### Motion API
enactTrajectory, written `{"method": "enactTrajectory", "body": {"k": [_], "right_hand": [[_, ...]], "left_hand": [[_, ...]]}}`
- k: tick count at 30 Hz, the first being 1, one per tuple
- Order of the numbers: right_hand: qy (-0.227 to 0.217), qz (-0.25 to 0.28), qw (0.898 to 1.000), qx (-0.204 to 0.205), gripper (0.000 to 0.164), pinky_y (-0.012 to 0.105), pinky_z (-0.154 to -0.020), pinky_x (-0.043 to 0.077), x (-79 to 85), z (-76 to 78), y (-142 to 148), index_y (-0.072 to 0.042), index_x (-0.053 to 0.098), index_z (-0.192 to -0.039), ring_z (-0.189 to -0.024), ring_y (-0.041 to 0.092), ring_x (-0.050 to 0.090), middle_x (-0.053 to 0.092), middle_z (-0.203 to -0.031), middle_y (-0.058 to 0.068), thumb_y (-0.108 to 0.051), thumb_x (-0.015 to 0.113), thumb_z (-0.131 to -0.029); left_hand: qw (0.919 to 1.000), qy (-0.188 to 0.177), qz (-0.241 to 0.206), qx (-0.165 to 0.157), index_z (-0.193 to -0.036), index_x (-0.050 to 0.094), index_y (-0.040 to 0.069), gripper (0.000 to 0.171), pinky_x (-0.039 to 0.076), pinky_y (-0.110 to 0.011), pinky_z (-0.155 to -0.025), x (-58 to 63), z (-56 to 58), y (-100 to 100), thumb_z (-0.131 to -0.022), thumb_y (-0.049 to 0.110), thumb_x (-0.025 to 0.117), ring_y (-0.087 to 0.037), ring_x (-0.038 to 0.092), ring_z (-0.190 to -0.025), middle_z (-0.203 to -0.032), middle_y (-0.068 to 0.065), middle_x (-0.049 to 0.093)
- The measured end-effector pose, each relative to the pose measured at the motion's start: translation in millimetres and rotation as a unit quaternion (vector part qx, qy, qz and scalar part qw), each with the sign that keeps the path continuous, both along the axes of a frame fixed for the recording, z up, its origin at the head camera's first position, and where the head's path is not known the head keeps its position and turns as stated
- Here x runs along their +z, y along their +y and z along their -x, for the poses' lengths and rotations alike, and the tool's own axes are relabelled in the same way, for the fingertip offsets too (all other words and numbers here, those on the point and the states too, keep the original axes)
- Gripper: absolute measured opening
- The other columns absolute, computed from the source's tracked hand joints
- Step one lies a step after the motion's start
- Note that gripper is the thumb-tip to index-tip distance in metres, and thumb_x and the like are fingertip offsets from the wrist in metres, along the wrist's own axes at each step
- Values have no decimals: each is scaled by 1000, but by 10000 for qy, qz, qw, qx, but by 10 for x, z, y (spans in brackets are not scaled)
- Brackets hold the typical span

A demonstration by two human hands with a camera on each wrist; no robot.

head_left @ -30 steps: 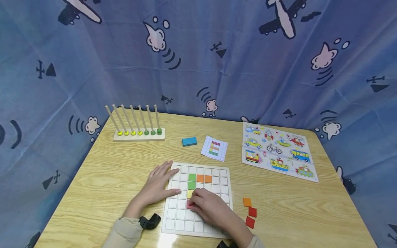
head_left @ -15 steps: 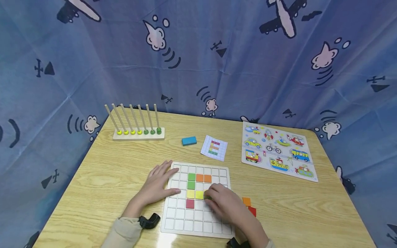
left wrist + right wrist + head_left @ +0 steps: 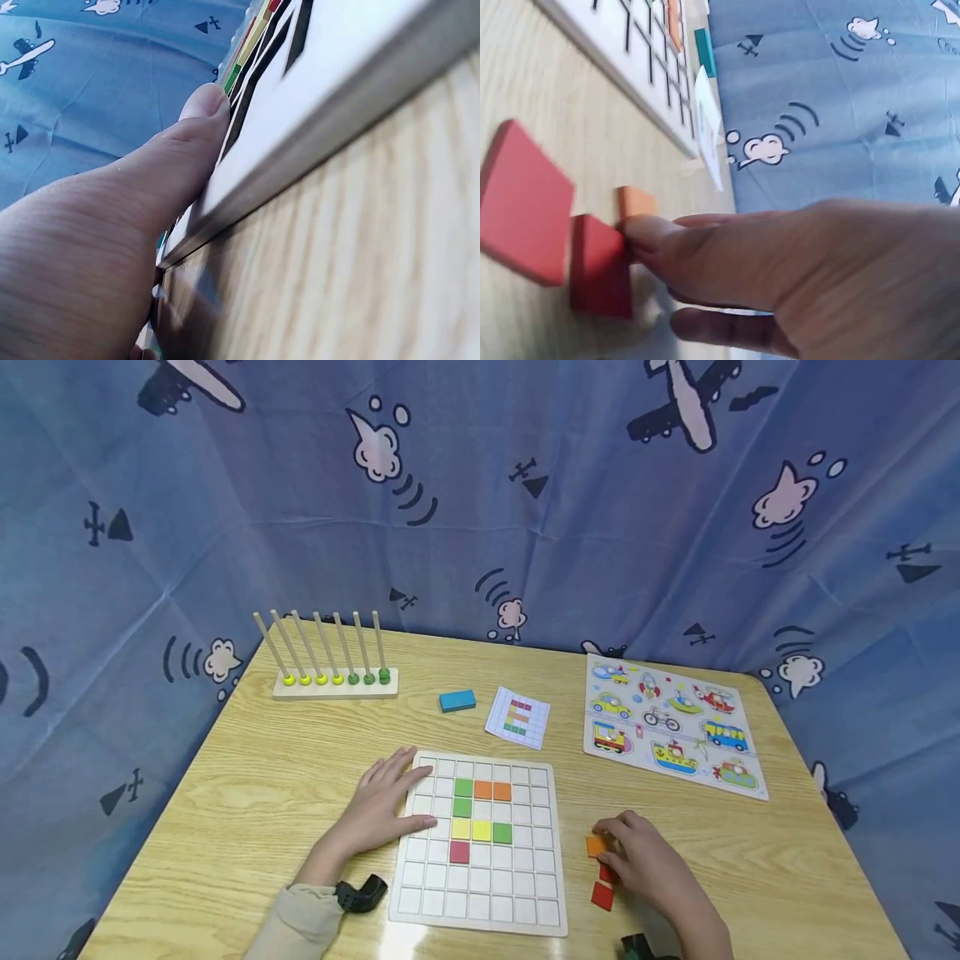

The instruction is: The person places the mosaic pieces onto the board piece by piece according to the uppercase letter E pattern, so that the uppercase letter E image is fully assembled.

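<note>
My left hand (image 3: pixel 382 814) rests on the left edge of a white grid board (image 3: pixel 427 906), fingers spread and straight. In the left wrist view its thumb (image 3: pixel 180 142) lies over the board's rim. Set in the board are green tiles (image 3: pixel 462 808), orange tiles (image 3: pixel 492 791), two yellow tiles (image 3: pixel 471 831) and a dark red tile (image 3: pixel 460 852). To the right of the board, my right hand (image 3: pixel 648 864) pinches a loose orange tile (image 3: pixel 595 846) between thumb and fingers. Two red tiles (image 3: pixel 602 896) lie just below, one partly hidden by the hand.
Behind the board lie a blue block (image 3: pixel 457 702) and a paper card (image 3: pixel 517 718) with a coloured grid pattern. A peg rack (image 3: pixel 337 687) with yellow and green beads stands at the back left. A vehicle puzzle board (image 3: pixel 675 727) lies at the back right.
My right hand has moved right, off the board to the loose orange tile. A green tile now shows beside the yellow ones where its fingers were. The left hand has stayed put.
</note>
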State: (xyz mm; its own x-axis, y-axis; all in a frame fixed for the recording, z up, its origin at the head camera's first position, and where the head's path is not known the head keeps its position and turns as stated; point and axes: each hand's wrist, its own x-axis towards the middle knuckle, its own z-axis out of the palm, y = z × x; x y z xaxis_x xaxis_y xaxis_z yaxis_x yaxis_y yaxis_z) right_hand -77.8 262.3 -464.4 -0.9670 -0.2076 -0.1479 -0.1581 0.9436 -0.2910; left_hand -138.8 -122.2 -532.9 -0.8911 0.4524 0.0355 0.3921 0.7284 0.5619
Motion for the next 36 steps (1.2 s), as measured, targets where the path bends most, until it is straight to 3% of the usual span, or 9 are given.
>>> {"method": "enactTrajectory", "body": {"k": [10,21,25,29,36], "right_hand": [[26,150,9999,-44,26,40,-87,52,-89,58,4,-10,67,-106,-92,17,54,59,-103,2,-14,75,-83],[221,181,9995,111,25,38,-88,52,-101,90,-254,-12,65,-109,-99,17,58,61,-106,1,-19,72,-86],[567,498,9955,568,23,31,-82,52,-91,32,-478,-16,64,-107,-94,9,57,62,-104,-6,-22,72,-86],[921,726,9852,1247,19,25,-77,51,-116,-30,-710,-19,64,-100,-87,2,53,61,-100,-11,-27,73,-85],[1014,679,9672,2229,19,26,-83,53,-141,-126,-1065,-18,65,-101,-93,7,57,61,-100,-9,-34,67,-90]], "left_hand": [[10000,14,-47,-21,-147,40,25,79,6,-50,-118,-5,1,8,-82,65,60,-23,8,-148,-161,-4,15],[10000,12,-18,-7,-146,41,24,78,7,-51,-118,2,-3,9,-82,65,60,-24,9,-148,-161,-5,16],[10000,27,-20,-7,-146,40,25,79,7,-51,-118,-8,-6,8,-82,65,60,-24,9,-148,-161,-4,15],[10000,42,-29,-18,-146,40,24,78,7,-50,-118,-12,-5,6,-82,65,60,-23,9,-148,-161,-4,15],[10000,53,-31,-5,-147,40,25,79,7,-50,-118,-9,5,1,-82,65,59,-23,9,-148,-161,-4,15]]}}
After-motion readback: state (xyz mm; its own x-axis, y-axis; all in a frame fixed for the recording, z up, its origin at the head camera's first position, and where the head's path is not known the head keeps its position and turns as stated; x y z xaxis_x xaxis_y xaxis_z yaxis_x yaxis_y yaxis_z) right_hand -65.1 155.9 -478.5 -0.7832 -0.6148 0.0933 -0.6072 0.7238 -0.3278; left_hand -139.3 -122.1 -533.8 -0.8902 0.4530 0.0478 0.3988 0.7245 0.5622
